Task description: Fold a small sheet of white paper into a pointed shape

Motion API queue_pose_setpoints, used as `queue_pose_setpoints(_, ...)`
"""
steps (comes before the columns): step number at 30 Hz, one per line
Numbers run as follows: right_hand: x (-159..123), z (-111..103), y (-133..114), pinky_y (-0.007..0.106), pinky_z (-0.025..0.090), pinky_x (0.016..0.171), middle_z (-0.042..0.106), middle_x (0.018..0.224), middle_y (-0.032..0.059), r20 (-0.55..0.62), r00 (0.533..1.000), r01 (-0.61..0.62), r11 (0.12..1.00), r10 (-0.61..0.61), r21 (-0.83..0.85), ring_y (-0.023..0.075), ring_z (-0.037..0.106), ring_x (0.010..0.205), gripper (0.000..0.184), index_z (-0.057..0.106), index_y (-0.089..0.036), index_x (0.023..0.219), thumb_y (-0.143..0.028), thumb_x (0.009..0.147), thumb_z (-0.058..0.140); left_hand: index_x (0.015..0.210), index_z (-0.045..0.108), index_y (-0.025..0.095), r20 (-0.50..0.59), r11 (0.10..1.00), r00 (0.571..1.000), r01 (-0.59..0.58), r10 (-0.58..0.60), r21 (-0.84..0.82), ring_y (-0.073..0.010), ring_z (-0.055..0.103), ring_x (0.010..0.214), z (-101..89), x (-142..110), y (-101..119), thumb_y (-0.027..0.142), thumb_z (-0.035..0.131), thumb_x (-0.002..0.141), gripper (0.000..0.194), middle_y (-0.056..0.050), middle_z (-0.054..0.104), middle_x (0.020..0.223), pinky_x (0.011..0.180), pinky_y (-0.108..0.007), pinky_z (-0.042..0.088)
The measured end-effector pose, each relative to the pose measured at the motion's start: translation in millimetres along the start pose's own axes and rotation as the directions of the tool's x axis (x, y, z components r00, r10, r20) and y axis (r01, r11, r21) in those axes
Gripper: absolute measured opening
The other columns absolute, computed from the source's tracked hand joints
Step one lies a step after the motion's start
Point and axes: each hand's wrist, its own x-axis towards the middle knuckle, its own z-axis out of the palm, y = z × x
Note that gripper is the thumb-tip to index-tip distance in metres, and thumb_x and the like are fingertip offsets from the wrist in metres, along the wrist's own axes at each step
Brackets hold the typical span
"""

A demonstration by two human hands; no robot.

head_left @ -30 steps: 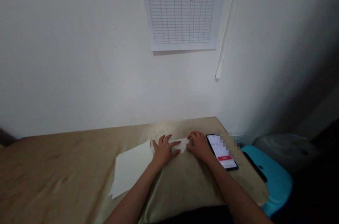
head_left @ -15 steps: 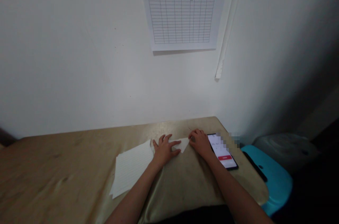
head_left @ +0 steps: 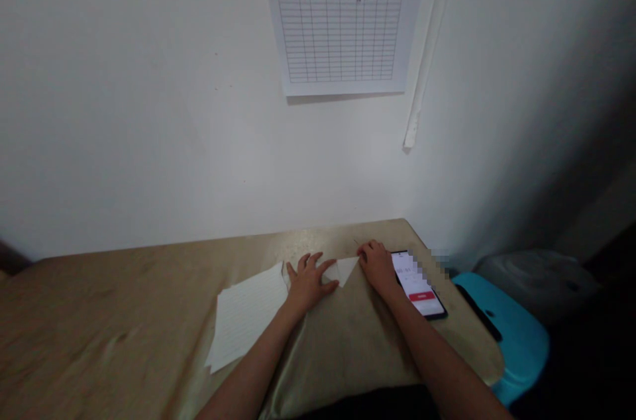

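A small folded piece of white paper [head_left: 346, 267] lies on the table, narrowing to a point on its right side. My left hand [head_left: 308, 284] rests over its left part with the fingers spread, thumb and index finger pressing on the paper. At the pointed right tip, my right hand [head_left: 376, 266] has its fingers curled together, seemingly pinching the tip. Left of my left hand is a small stack of lined paper sheets [head_left: 248, 314] with a torn upper right edge.
A phone [head_left: 420, 287] with a lit screen lies right of my right hand. The table [head_left: 124, 314] has a wrinkled tan cover and meets a white wall. A printed table sheet [head_left: 345, 29] hangs there. Beyond the right edge is a turquoise object [head_left: 519, 334].
My right hand has shifted slightly to the right, and more of the paper's pointed tip shows. My left hand stays almost still.
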Motion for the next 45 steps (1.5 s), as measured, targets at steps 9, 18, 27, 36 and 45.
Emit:
queue_pose_setpoints(9,-13.0,-4.5,-5.0,0.037,0.037,0.1,0.064,0.12,0.0087,0.012,0.993,0.117,0.99,-0.119,0.082,0.0246,0.053,0.116,0.029,0.067,-0.023,0.114,-0.019,0.093,0.047,0.141,0.052,0.038,-0.031,1.0,1.0,-0.007,0.007,-0.011,-0.0373,0.024,0.148,3.0,-1.0,-2.2,0.054,0.063,0.084,0.061,-0.004,0.04,0.159,0.114,-0.076,0.004)
queue_pose_setpoints(18,-17.2,-2.3,-10.9,0.039,0.033,0.111,0.066,0.122,0.0074,0.019,0.967,0.239,0.932,-0.253,0.274,0.0216,0.051,0.123,0.033,0.066,-0.023,0.122,-0.019,0.094,0.049,0.135,0.056,0.044,-0.153,0.997,0.985,-0.08,0.076,-0.021,-0.0349,0.029,0.145,2.2,-1.7,-1.7,0.045,0.074,0.079,0.059,-0.003,0.043,0.155,0.115,-0.071,0.009)
queue_pose_setpoints(27,-13.7,-0.3,-6.8,0.038,0.044,0.095,0.071,0.099,0.0077,-0.109,0.985,0.165,0.886,-0.13,0.433,0.0233,0.061,0.1,0.012,0.071,-0.019,0.093,-0.022,0.087,0.061,0.138,0.051,0.026,-0.38,0.991,0.922,-0.11,0.071,-0.081,-0.0355,0.042,0.136,7.7,2.3,-5.6,0.033,0.077,0.075,0.068,-0.013,0.05,0.145,0.115,-0.066,0.024)
queue_pose_setpoints(36,-16.5,-6.9,-12.3,0.036,0.046,0.091,0.07,0.091,0.0047,-0.169,0.985,0.123,0.807,-0.028,0.578,0.022,0.063,0.093,0.011,0.07,-0.021,0.086,-0.031,0.086,0.064,0.106,0.062,0.023,-0.403,0.961,0.905,-0.22,0.137,-0.167,-0.0331,0.047,0.132,9.4,4.2,-8.1,0.03,0.069,0.083,0.025,-0.009,0.064,0.129,0.115,-0.065,0.023)
queue_pose_setpoints(45,-19.0,-3.5,-14.9,0.043,0.041,0.104,0.068,0.11,0.008,-0.076,0.989,0.148,0.787,-0.128,0.599,0.0257,0.06,0.112,0.011,0.074,-0.023,0.075,-0.034,0.078,0.075,0.102,0.063,0.022,-0.355,0.944,0.933,-0.167,0.059,-0.283,-0.0276,0.053,0.128,7.8,2.4,-5.5,0.025,0.06,0.088,0.014,-0.01,0.067,0.125,0.119,-0.066,0.015)
